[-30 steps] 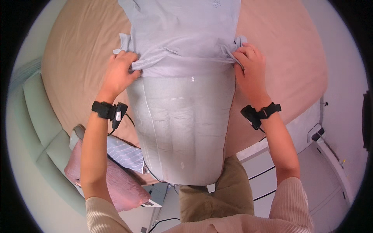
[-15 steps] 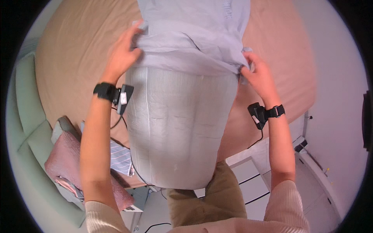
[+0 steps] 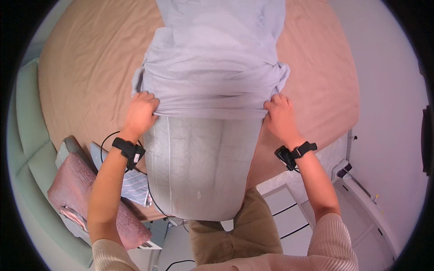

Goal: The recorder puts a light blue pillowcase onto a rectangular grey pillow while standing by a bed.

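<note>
A pale blue-lavender shirt [image 3: 217,67] is drawn over the far part of a grey, padded board [image 3: 208,167], which looks like an ironing board. Its near end is rounded and bare. My left hand [image 3: 142,110] is closed on the left end of the shirt's near hem, and my right hand [image 3: 281,110] grips the right end. Between them the hem runs nearly straight across the board, with crosswise folds behind it. Short sleeves bunch at both sides beyond my hands. A black strap with a small device sits on each wrist.
The board lies over a bed with a tan sheet [image 3: 97,58]. To the left are a green headboard [image 3: 34,113], a pink pillow [image 3: 74,180] and a striped cloth [image 3: 135,185]. Black cables hang by my left wrist. A white wall [image 3: 384,90] stands right.
Both hands have come nearer to me and closed on the hem. The shirt has been pulled toward me over more of the board and lies flatter.
</note>
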Motion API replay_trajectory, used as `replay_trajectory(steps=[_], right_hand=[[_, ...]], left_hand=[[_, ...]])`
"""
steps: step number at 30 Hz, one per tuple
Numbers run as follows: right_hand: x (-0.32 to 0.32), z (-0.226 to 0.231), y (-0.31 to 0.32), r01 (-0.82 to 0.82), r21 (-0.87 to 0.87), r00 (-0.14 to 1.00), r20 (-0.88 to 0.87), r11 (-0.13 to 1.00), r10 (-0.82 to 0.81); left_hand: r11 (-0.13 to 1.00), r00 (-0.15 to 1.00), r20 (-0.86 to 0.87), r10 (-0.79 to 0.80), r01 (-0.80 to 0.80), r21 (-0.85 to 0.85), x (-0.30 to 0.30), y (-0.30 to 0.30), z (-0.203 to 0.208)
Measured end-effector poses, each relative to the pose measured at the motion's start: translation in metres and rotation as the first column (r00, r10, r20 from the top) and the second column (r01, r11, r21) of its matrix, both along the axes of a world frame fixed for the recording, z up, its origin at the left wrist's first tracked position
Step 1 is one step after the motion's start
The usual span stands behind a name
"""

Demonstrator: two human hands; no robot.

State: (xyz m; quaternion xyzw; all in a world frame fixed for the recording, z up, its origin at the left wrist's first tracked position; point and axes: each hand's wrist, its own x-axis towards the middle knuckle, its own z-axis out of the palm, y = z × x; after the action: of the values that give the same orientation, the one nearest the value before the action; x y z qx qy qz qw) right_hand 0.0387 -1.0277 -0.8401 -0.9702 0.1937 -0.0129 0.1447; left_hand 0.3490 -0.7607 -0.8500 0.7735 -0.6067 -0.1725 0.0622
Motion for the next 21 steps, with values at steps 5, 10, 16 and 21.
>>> replay_trajectory(steps=[5, 10, 16, 21], right_hand=[[-0.033, -0.005, -0.002, 0.204, 0.128, 0.965, -0.191, 0.97, -0.178], [-0.109, 0.026, 0.066, 0.311, 0.305, 0.783, -0.619, 0.9, -0.06], [-0.165, 0.01, 0.106, 0.323, 0.264, 0.938, 0.041, 0.909, -0.345], [-0.142, -0.028, 0.042, 0.511, 0.543, 0.843, -0.468, 0.666, -0.265]], left_hand=[[0.964, 0.964, -0.04, 0.264, -0.263, 0.026, 0.003, -0.003, 0.007], [0.932, 0.942, -0.044, 0.332, -0.32, 0.168, -0.065, 0.065, 0.033], [0.959, 0.96, -0.117, 0.256, -0.237, 0.152, -0.11, 0.086, 0.047], [0.887, 0.906, -0.014, 0.423, -0.411, 0.21, -0.116, 0.045, 0.03]])
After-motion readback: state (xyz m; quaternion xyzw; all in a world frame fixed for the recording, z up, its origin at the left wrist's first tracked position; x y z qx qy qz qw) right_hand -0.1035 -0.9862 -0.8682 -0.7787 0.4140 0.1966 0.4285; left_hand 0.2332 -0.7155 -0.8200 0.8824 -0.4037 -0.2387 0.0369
